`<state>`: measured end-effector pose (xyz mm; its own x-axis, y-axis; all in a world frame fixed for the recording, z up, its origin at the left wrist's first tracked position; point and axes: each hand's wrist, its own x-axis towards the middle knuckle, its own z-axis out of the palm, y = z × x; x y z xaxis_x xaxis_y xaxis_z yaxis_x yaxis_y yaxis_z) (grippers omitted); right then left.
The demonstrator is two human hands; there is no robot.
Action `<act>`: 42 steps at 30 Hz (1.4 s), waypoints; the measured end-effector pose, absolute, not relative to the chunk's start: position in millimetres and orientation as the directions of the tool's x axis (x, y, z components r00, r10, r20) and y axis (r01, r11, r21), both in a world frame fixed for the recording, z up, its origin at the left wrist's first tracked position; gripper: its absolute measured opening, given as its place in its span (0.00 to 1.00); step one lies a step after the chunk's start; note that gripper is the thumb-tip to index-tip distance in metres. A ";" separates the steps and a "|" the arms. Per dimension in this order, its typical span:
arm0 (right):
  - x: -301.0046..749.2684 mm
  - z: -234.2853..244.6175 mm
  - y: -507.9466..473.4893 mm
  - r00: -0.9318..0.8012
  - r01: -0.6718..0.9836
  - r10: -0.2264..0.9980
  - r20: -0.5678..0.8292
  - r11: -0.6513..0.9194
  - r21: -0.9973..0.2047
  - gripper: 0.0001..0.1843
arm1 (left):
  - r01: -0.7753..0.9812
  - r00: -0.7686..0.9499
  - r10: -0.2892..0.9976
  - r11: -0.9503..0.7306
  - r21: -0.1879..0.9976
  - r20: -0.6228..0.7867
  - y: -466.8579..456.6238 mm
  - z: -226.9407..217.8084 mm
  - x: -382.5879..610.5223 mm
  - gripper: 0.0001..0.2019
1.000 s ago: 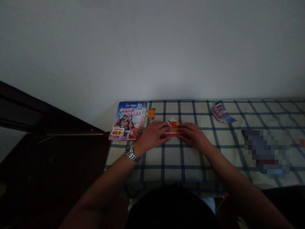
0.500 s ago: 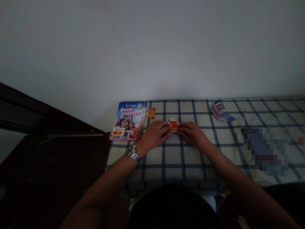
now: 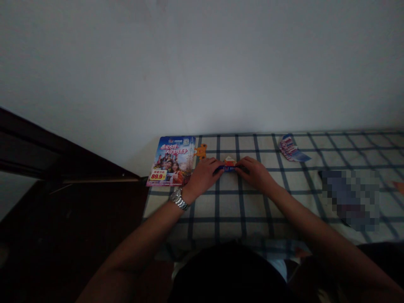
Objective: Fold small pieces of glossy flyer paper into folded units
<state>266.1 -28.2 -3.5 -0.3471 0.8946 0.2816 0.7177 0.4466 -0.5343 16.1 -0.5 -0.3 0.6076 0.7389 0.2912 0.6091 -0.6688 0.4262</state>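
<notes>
A small folded paper flyer [image 3: 230,164] lies on the checked tablecloth, with a pale pointed top, a red and yellow middle and a blue strip along its near edge. My left hand [image 3: 206,172], with a metal watch [image 3: 179,198] on the wrist, grips its left end between thumb and fingers. My right hand [image 3: 254,172] pinches the right end the same way. Both sets of fingertips cover the ends of the paper. To the left of my left hand stands a stack of printed flyers [image 3: 172,162], the top one marked 89.9.
Checked cloth [image 3: 217,210] covers the table, which backs onto a pale wall [image 3: 221,71]. A folded paper piece [image 3: 293,148] lies farther right. A blurred-out dark object [image 3: 349,200] rests nearer the right edge. An orange bear figure [image 3: 200,151] shows beside the stack.
The near edge of the paper is folded up, so a blue strip now shows where red and yellow print was. Both hands stay at its ends, and the view has shifted slightly.
</notes>
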 end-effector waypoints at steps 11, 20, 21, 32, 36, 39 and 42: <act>263.0 -16.0 -19.6 -0.281 0.755 0.899 0.337 0.424 -0.501 0.07 | 0.629 0.611 0.733 -0.679 0.378 0.299 5.9 -2.1 21.6 0.15; 262.1 -16.6 -18.5 -0.275 0.811 0.898 0.343 0.408 -0.418 0.06 | 0.537 0.715 0.619 -0.784 0.313 0.326 2.4 -3.1 22.7 0.17; 262.3 -17.2 -18.2 -0.271 0.814 0.898 0.346 0.406 -0.416 0.06 | 0.527 0.724 0.609 -0.791 0.310 0.323 2.1 -2.9 22.5 0.17; 271.1 -12.8 -18.0 -0.278 0.804 0.869 0.410 0.444 -0.396 0.11 | 0.545 0.727 0.614 -0.789 0.285 0.308 -18.3 7.8 26.2 0.23; 276.7 -6.6 -25.7 -0.267 0.802 0.862 0.432 0.447 -0.396 0.13 | 0.605 0.693 0.661 -0.751 0.264 0.290 -26.4 7.2 30.7 0.23; 279.1 -5.7 -32.2 -0.298 0.787 0.856 0.423 0.471 -0.398 0.14 | 0.631 0.674 0.678 -0.735 0.247 0.293 -31.1 7.0 34.4 0.23; 278.9 -6.3 -38.1 -0.358 0.753 0.843 0.402 0.515 -0.410 0.17 | 0.644 0.677 0.680 -0.732 0.222 0.282 -33.7 8.7 37.0 0.23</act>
<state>278.9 -38.1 -6.3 -0.3578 0.8427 0.4023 0.7528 0.5152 -0.4097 37.0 -33.7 8.7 0.6766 0.6803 0.2818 0.6439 -0.7322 0.2219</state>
